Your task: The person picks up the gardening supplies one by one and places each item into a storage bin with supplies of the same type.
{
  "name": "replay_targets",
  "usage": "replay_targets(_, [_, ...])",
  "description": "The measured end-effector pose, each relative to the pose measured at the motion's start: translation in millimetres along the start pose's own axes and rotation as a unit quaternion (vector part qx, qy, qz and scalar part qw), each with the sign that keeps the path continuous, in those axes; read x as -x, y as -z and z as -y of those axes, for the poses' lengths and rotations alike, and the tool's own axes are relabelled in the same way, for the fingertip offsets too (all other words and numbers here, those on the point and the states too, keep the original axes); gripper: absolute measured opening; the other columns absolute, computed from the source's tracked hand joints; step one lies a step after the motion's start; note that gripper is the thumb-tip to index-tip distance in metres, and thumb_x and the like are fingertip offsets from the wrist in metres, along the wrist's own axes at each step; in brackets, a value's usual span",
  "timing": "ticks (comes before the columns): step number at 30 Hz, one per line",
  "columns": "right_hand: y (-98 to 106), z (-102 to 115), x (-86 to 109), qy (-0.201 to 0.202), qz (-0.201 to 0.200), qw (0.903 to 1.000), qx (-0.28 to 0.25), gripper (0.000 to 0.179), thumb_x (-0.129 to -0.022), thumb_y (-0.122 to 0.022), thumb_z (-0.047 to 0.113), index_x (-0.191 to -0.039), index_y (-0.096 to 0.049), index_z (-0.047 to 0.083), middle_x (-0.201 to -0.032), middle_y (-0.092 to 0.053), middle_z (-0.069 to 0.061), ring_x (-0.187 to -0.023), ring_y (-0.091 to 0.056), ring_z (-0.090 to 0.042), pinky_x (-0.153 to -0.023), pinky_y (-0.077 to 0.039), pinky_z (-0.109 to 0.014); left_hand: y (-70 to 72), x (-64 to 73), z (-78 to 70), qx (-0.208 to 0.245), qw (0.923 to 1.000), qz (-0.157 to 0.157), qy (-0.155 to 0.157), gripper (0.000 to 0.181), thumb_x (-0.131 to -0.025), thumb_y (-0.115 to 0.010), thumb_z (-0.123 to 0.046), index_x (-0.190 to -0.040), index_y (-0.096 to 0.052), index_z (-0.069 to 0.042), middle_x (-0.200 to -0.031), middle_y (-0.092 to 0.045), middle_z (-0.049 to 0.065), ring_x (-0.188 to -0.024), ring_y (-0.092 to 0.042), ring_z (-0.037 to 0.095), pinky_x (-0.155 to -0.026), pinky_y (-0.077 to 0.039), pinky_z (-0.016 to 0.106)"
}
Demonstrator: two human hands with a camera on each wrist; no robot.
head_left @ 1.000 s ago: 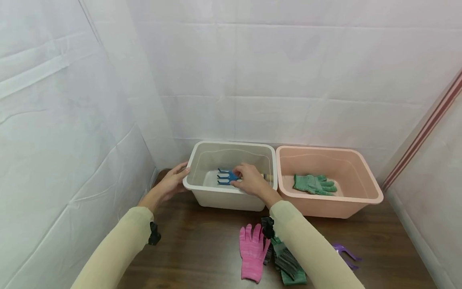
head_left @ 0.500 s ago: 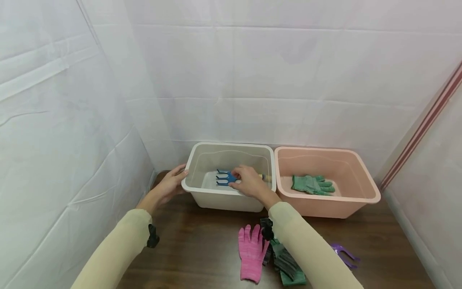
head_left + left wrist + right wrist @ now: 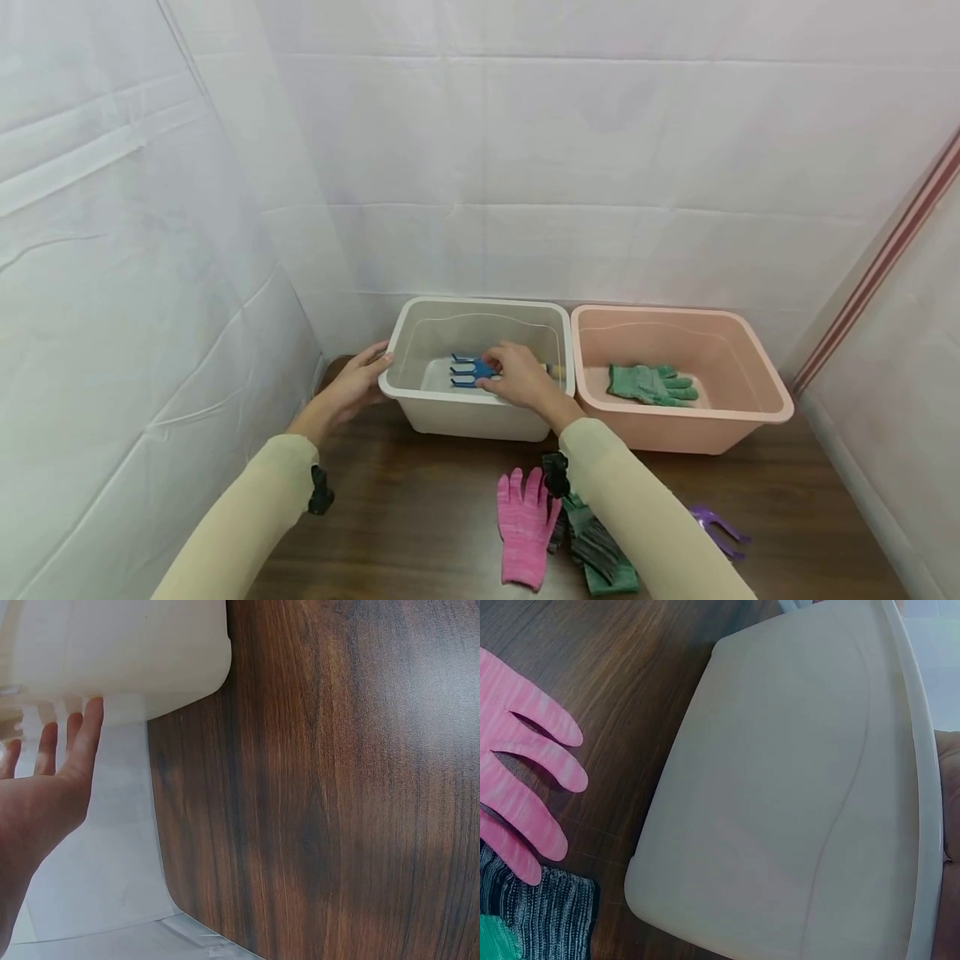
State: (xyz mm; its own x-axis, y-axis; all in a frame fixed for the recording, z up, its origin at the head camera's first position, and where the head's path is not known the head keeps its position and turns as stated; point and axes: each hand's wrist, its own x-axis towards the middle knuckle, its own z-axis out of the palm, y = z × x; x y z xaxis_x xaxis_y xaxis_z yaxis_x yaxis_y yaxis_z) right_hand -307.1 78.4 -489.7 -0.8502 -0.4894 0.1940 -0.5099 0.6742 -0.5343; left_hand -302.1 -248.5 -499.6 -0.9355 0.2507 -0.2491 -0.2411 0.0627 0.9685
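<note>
A small blue hand rake point(image 3: 467, 370) with a light handle lies in the grey-white bin point(image 3: 465, 415), tines pointing left. My right hand point(image 3: 519, 377) reaches over the front rim and pinches the rake near its head, covering its middle. In the right wrist view only a sliver of that hand point(image 3: 949, 802) shows beyond the bin's rim; the rake is hidden there. My left hand point(image 3: 354, 383) touches the bin's left side near the rim. Its fingers point(image 3: 84, 746) lie fairly straight against the outer wall in the left wrist view.
A pink bin point(image 3: 675, 429) holding a green glove point(image 3: 651, 385) adjoins the first bin's right side. In front lie a pink glove point(image 3: 523, 529), a dark grey glove point(image 3: 551, 907), green gloves point(image 3: 611, 575) and a purple tined tool point(image 3: 716, 529). White sheeting point(image 3: 562, 167) encloses the table point(image 3: 390, 508).
Both hands stay practically in place, the right on the rake and the left at the bin's side. The head view has shifted very slightly.
</note>
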Motion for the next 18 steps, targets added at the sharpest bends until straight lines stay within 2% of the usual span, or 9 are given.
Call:
replay_targets(6, [2.7, 1.4, 1.0, 0.007, 0.002, 1.0, 0.0, 0.039, -0.095, -0.083, 0.026, -0.124, -0.074, 0.002, -0.115, -0.068, -0.013, -0.107, -0.067, -0.03, -0.093, -0.057, -0.042, 0.0, 1.3, -0.7, 0.0, 1.0, -0.002, -0.004, 0.065, -0.116, -0.044, -0.033, -0.171, -0.016, -0.013, -0.17, -0.026, 0.023, -0.148, -0.04, 0.049, -0.113, -0.04, 0.068])
replay_targets(10, [3.6, 2.9, 1.6, 0.023, -0.005, 0.9992, 0.032, 0.039, -0.097, -0.08, 0.031, -0.125, -0.073, 0.004, -0.115, -0.067, -0.01, -0.107, -0.066, -0.027, -0.094, -0.056, -0.042, -0.1, 1.5, -1.1, -0.003, 1.0, -0.002, -0.004, 0.065, -0.116, -0.044, -0.034, -0.171, -0.017, -0.013, -0.17, -0.027, 0.022, -0.147, -0.041, 0.049, -0.112, -0.042, 0.066])
replay_targets(13, [3.0, 3.5, 3.0, 0.051, -0.027, 0.9963, 0.064, 0.037, -0.099, -0.079, 0.032, -0.124, -0.072, 0.006, -0.115, -0.066, -0.007, -0.107, -0.064, -0.025, -0.094, -0.056, -0.041, -0.5, 1.5, -0.6, -0.006, 1.0, -0.002, -0.004, 0.066, -0.116, -0.044, -0.035, -0.171, -0.017, -0.012, -0.17, -0.026, 0.023, -0.147, -0.041, 0.049, -0.11, -0.044, 0.066])
replay_targets(18, [0.5, 1.9, 5.4, 0.076, -0.078, 0.9908, 0.08, 0.035, -0.099, -0.079, 0.03, -0.124, -0.072, 0.006, -0.114, -0.065, -0.007, -0.106, -0.063, -0.024, -0.091, -0.057, -0.04, -1.6, 1.4, 0.5, -0.003, 1.0, -0.003, 0.001, 0.065, -0.116, -0.045, -0.035, -0.171, -0.018, -0.013, -0.17, -0.026, 0.023, -0.148, -0.039, 0.05, -0.111, -0.04, 0.069])
